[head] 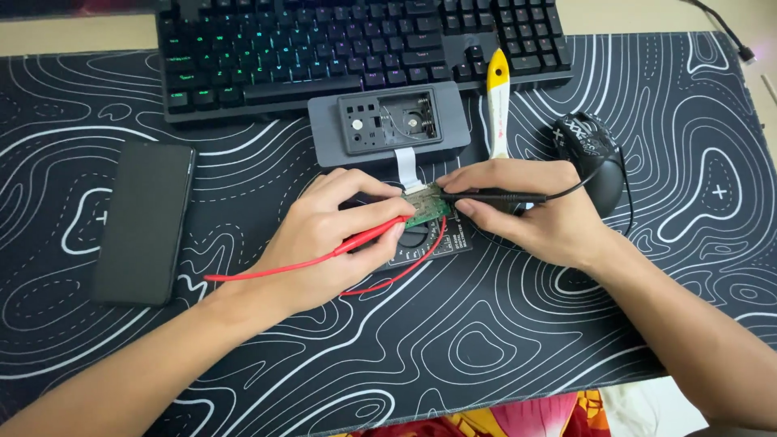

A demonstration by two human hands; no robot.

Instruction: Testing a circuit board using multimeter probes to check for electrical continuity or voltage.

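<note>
Here, at the centre of the frame, the small green circuit board [426,205] lies between my two hands. My left hand [324,243] has its fingers [387,212] closed around one red probe [368,236], its tip on the board's left edge. My right hand [530,210] pinches one black probe [494,196], tip touching the board's top. One white ribbon cable [406,166] runs from the board up to one open grey device case [388,125]. One keyboard [360,48] sits at the top, one dark phone [144,222] at left, one black mouse [589,154] at right, one yellow-and-white tool [498,101] beside the case, all on the patterned mat [486,340] over the tabletop. My hands hide the multimeter [441,241] mostly.
</note>
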